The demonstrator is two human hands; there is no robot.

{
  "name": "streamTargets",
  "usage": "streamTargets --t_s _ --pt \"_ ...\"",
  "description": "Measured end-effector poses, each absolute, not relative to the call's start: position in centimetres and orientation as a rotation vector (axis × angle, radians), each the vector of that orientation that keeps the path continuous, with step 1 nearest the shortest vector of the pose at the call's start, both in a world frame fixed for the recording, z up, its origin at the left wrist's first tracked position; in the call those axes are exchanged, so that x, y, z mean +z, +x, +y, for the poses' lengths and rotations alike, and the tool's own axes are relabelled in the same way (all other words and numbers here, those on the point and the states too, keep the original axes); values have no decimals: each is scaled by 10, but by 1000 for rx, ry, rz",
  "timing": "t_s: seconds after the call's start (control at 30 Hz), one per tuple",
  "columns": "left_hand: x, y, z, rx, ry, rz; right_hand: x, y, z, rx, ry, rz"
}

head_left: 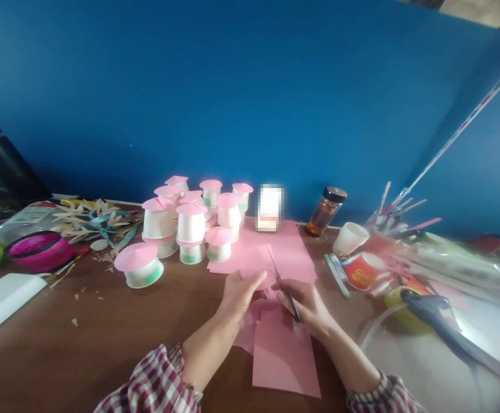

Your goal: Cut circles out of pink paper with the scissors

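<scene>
My right hand [307,310] is closed around a pair of scissors [291,304] with dark handles. The blades point up and away, over pink paper. Close by on the left, my left hand [239,295] pinches a piece of pink paper [256,265] beside the blades; its outline blends with the pink sheets behind. Beneath both wrists lies a rectangular pink sheet [284,361], with pink scraps [254,315] around it. Farther back, larger pink sheets [295,246] lie flat. To the left stand several white paper cups with pink cone tops [192,223], some stacked.
One topped cup [140,264] stands apart at the front left. A lit phone [270,206] leans at the wall. On the right are a dark-lidded jar [327,209], a white cup [351,238], a red cup [365,269] and a glue gun [443,321]. A white power strip [6,301] lies left.
</scene>
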State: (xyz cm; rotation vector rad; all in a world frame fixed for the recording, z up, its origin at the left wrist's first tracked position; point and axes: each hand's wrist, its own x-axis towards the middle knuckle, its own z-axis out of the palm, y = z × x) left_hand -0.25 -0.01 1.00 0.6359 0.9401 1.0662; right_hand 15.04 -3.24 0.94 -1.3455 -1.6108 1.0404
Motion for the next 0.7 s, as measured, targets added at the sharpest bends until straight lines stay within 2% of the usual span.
streamTargets --t_s 0.7 --pt "16 -2 1 1070 584 987 12 149 -34 1179 -1315 -1494"
